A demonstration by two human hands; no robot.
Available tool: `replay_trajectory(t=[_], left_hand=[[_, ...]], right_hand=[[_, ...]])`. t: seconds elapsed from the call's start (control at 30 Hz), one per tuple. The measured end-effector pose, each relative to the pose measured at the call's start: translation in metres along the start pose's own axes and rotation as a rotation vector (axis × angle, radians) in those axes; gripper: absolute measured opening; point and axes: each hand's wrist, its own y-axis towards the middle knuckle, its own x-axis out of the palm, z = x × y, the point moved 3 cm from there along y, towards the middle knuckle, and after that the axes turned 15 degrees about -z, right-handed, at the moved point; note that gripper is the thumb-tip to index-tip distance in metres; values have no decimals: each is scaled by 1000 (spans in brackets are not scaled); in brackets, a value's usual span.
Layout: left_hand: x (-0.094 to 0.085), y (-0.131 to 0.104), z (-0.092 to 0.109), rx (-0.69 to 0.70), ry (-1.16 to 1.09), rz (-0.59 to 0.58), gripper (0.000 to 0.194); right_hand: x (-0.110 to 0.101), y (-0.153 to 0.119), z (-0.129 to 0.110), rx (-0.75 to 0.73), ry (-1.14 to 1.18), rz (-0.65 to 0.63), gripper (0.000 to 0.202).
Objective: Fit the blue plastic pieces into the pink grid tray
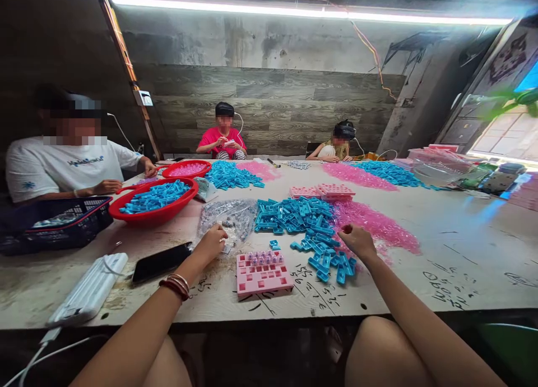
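My left hand (213, 241) is at the near edge of a clear plastic bag (235, 213) of small silvery parts. Its fingers are curled together, and what they pinch is too small to make out. Over the edge of a pile of clear pink pieces (374, 224), my right hand (358, 241) has its fingertips drawn together; anything between them is hidden. Between the hands lies a pink block (263, 286) with rows of square holes, small shiny pieces standing in its back rows. Blue plastic pieces (294, 214) are heaped behind it, some scattered toward my right hand.
Left of me are a phone (162, 262), a white power bank (90, 289) with cables, a dark basket (96, 213) and a red colander (185, 194) of blue pieces. More pink blocks (336, 190) lie behind the heap. Three people sit around the table, one at left (71, 162).
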Motion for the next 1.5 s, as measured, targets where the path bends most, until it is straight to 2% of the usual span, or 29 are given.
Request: replay_trajectory(t=[0.1,0.2,0.33,0.53,0.6,0.73,0.9,1.1,1.27,1.5], left_hand=[[-2,-2,-1,-39,-17,-32,23],[-3,-1,-4,-71,6,-53,22],[-2,-1,-2,-79,28,-47,29],[-10,-10,15,-7,-2,-15,22],[-14,-15,22,8,-81,-9,20],[-16,-24,33,5,-379,-32,22],[-15,-31,43,35,-534,-46,21],[-14,-36,63,88,-536,-60,14],[-9,-39,78,100,-530,-121,27],[0,-37,79,146,-486,-171,12]], right_hand=[[-4,-3,-12,-87,90,81,17],[-5,-7,-30,-189,229,50,18],[-1,-19,-68,-348,382,-111,19],[6,-59,-133,-646,292,-313,19],[9,-77,-152,-773,211,-369,18],[19,-113,-177,-983,61,-565,18],[35,-130,-187,-1036,29,-670,31],[38,-123,-181,-994,114,-694,25],[32,-122,-179,-946,232,-769,20],[38,-116,-172,-902,181,-819,14]])
